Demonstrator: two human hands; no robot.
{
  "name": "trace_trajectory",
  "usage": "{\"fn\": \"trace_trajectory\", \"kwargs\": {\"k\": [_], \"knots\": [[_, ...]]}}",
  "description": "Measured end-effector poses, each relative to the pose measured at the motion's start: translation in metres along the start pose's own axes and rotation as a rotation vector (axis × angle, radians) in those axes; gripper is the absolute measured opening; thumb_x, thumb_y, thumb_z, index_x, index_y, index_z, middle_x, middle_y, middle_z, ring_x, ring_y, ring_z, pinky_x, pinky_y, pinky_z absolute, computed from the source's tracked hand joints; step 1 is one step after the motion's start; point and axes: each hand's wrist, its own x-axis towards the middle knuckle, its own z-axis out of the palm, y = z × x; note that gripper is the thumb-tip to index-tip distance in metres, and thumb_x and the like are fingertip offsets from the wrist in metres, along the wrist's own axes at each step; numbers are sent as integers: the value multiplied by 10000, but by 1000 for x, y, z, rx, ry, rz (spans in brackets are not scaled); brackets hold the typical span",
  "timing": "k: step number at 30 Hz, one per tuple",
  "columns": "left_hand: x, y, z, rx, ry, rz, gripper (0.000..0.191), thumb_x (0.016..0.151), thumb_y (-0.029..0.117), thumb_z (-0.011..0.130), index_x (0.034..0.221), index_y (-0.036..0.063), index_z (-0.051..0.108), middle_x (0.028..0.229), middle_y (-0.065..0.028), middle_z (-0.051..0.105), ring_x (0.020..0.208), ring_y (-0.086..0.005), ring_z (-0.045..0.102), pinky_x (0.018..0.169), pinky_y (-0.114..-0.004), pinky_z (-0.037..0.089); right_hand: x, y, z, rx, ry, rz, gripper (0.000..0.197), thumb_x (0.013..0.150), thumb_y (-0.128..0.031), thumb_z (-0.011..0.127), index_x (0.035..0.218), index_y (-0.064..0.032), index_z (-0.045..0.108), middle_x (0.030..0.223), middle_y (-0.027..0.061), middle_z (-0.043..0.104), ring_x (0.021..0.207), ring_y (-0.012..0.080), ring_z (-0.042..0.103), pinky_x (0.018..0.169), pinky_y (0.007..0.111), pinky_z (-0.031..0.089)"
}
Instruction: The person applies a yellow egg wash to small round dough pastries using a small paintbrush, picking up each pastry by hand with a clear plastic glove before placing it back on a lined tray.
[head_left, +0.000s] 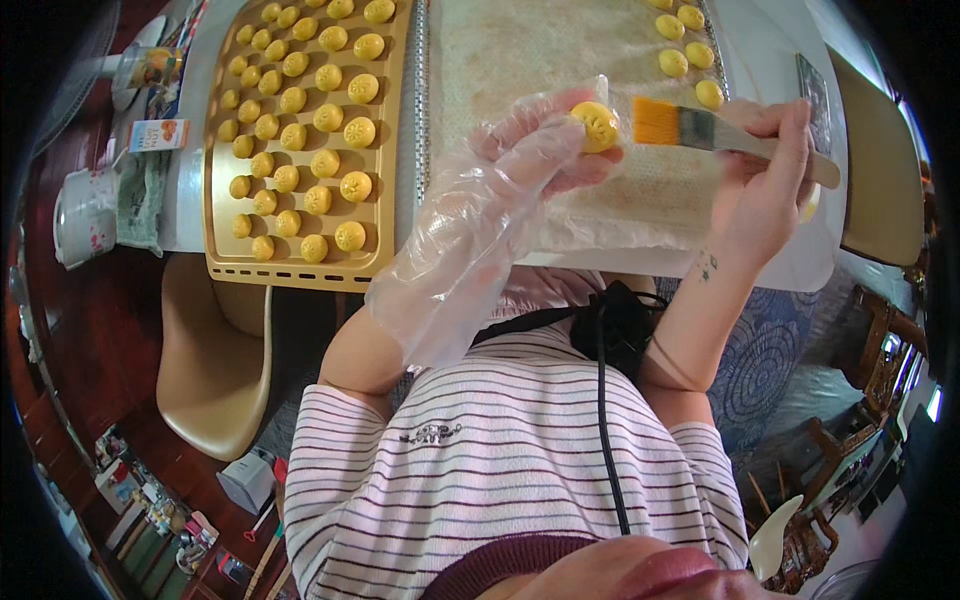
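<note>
My left hand (551, 142), in a clear plastic glove, holds a round yellow molded pastry (595, 127) in its fingertips, the patterned face showing. At the right, my bare right hand (765, 157) grips the handle of a flat pastry brush (694, 129); its orange bristles point at the pastry, a small gap apart. Several plain yellow pieces (709, 94) lie along the right side of a pale mesh-textured sheet (510, 45) under my hands. Rows of patterned yellow pastries (360, 132) stand on a gold baking tray (382, 259) to the left.
The table's rounded edge (795, 281) runs close before me. Left of the tray are a small box (159, 135), a white container (86, 217) and a green cloth (141, 202). Chairs stand at the lower left (214, 375) and right (885, 157). A black cord (606, 420) hangs down my shirt.
</note>
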Motion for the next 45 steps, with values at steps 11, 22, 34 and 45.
{"fn": "trace_trajectory", "kwargs": {"k": [11, 22, 34, 45], "knots": [[-5, 12, 3, 191, 22, -33, 392, 797, 104, 596, 1152, -31, 502, 984, -103, 597, 821, -151, 579, 754, -220, 439, 14, 10, -8, 15, 39, 103, 209, 845, -206, 563, 761, -16, 575, 659, 48, 547, 476, 106, 470, 431, 227, 376], [5, 11, -14, 239, 1, -14, 408, 774, 89, 606, 1132, -65, 487, 961, -149, 590, 808, -198, 608, 717, -270, 503, -2, 10, 20, 61, 105, 275, 237, 862, -241, 536, 690, -79, 513, 627, -13, 476, 479, 53, 417, 452, 187, 333], [7, 9, -6, 3, -61, -46, 382, 802, 111, 589, 1128, -65, 499, 1051, -153, 558, 861, -203, 594, 744, -243, 497, -1, 18, 8, 15, -31, 144, 214, 834, -225, 580, 709, -52, 573, 651, 13, 525, 491, 82, 456, 452, 202, 364], [7, 16, -7, 383, 10, 8, 364, 753, 60, 603, 1091, -56, 531, 901, -105, 616, 801, -151, 586, 741, -232, 476, 11, 14, 0, 25, -68, 134, 268, 852, -271, 548, 662, -82, 550, 661, 5, 519, 546, 52, 466, 457, 171, 342]]}}
